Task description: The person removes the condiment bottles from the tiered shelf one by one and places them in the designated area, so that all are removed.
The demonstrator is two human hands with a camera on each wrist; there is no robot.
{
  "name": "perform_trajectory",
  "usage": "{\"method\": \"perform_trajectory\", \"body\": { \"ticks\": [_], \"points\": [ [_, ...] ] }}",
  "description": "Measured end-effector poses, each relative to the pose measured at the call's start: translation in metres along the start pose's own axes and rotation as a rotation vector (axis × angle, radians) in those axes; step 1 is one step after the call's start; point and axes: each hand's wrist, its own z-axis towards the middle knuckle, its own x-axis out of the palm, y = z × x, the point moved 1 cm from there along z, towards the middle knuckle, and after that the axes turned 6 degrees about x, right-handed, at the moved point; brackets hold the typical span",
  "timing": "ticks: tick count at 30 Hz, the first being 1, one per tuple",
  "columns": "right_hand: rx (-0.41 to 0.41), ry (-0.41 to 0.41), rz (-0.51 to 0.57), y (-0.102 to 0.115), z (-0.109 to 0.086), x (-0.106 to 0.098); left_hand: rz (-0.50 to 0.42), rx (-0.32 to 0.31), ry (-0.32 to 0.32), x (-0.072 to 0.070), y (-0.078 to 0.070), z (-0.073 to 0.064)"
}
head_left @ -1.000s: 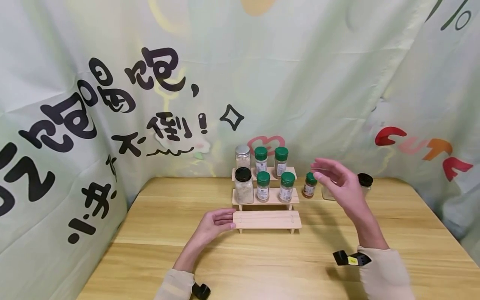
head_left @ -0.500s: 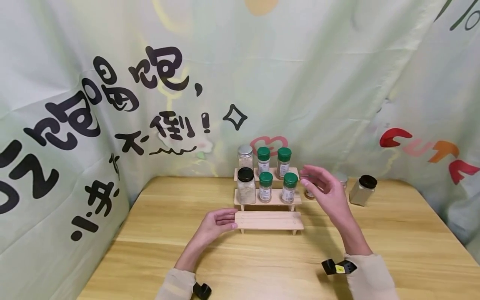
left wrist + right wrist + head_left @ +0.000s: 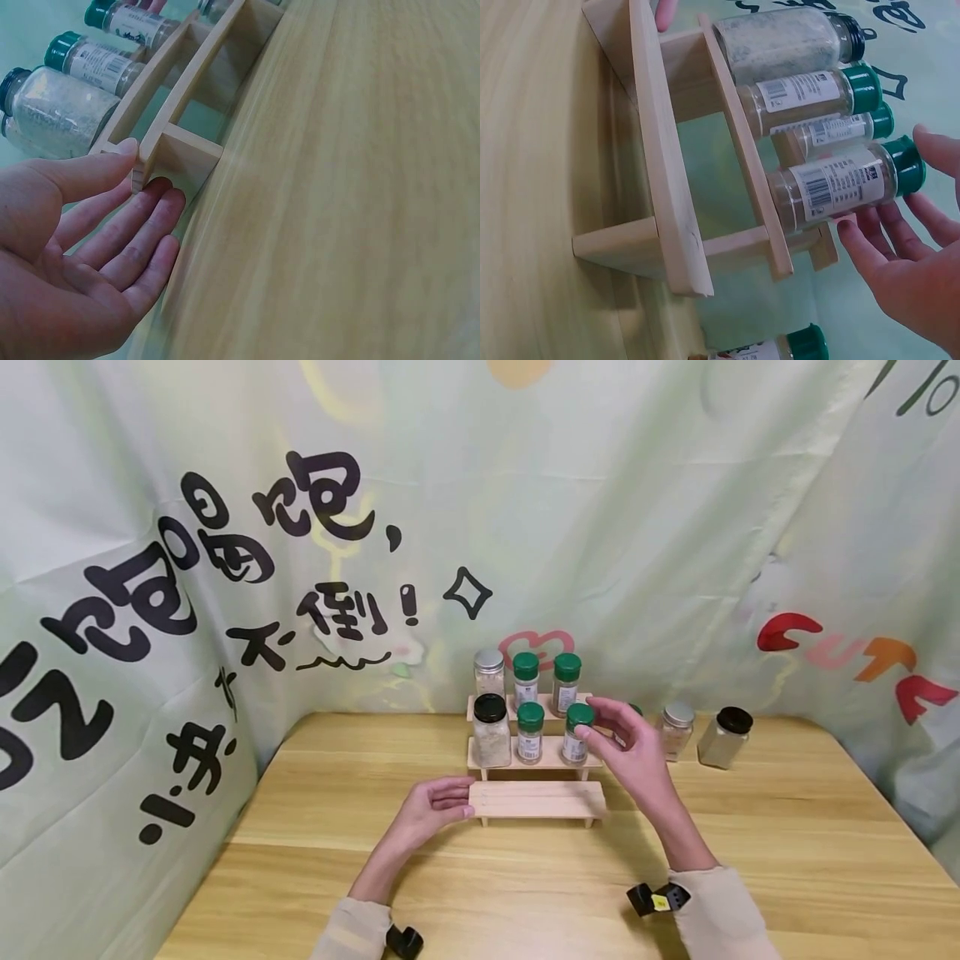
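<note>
A three-tier wooden spice rack (image 3: 536, 800) stands on the table. Its lowest shelf is bare; the two upper ones carry spice jars. My left hand (image 3: 429, 810) holds the left end of the lowest shelf; in the left wrist view the thumb (image 3: 112, 165) lies on its edge with the fingers below. At the right end of the middle shelf my right hand (image 3: 633, 752) has thumb and fingers about the green cap of a spice jar (image 3: 575, 745). That jar (image 3: 840, 187) still stands on its shelf in the right wrist view.
Beside it on the middle shelf are another green-capped jar (image 3: 529, 739) and a larger black-capped jar (image 3: 491, 739). Several jars line the top shelf. Right of the rack stand a silver-capped jar (image 3: 675, 731), a black-capped jar (image 3: 725, 739) and a partly hidden green-capped jar (image 3: 806, 345).
My right hand has moved left from above the loose jars to the right-hand jar on the middle shelf, closing on its cap. The left hand stays at the rack.
</note>
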Motion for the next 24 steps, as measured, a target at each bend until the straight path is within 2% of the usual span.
{"method": "perform_trajectory", "body": {
  "ticks": [12,19,24],
  "points": [
    [-0.002,-0.049,-0.023,-0.001,0.0,0.01,-0.003,-0.012,-0.007,0.001,-0.004,0.0],
    [0.017,-0.055,-0.048,0.0,-0.004,0.004,-0.002,0.006,0.013,0.003,-0.002,0.0],
    [0.022,-0.042,-0.072,0.004,-0.005,-0.002,-0.007,-0.005,0.001,0.001,-0.002,-0.001]
  ]
}}
